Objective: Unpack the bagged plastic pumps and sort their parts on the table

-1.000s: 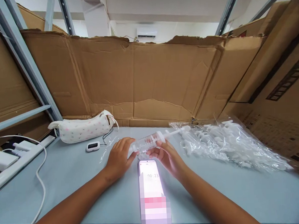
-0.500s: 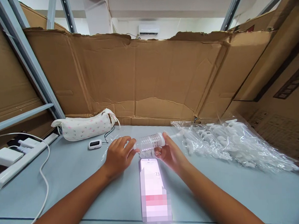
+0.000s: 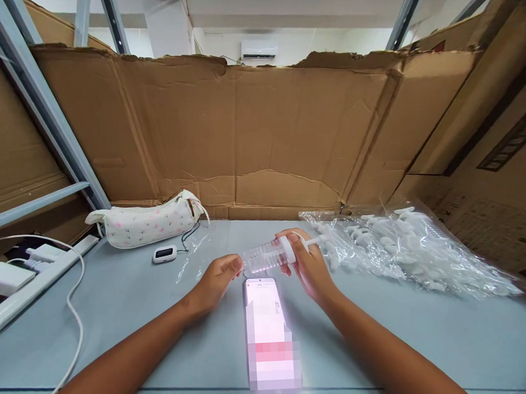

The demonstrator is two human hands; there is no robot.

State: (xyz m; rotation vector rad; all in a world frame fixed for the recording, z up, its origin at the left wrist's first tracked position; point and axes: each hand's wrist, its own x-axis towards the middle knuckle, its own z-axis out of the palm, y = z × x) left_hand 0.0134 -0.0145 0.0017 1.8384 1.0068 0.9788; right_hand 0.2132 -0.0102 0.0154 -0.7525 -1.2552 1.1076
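A clear ribbed plastic bottle (image 3: 265,257) lies sideways in the air above a lit phone (image 3: 270,332). My left hand (image 3: 219,277) pinches the bottle's bottom end, fingers closed. My right hand (image 3: 308,265) is wrapped round the white cap (image 3: 287,250) at the other end. A thin white nozzle (image 3: 314,240) sticks out from the cap to the right. To the right lies a transparent bag (image 3: 402,248) filled with white plastic parts.
A white patterned pouch (image 3: 152,222) and a small white device (image 3: 164,254) sit at the back left. A power strip (image 3: 42,285) with a white cable runs along the left. Cardboard (image 3: 259,132) walls in the blue-grey table (image 3: 178,354).
The bottle has tilted, and its cap and nozzle show more clearly. My left hand has turned, its fingers now closer together at the bottle's end. My right hand has shifted slightly right, over the cap.
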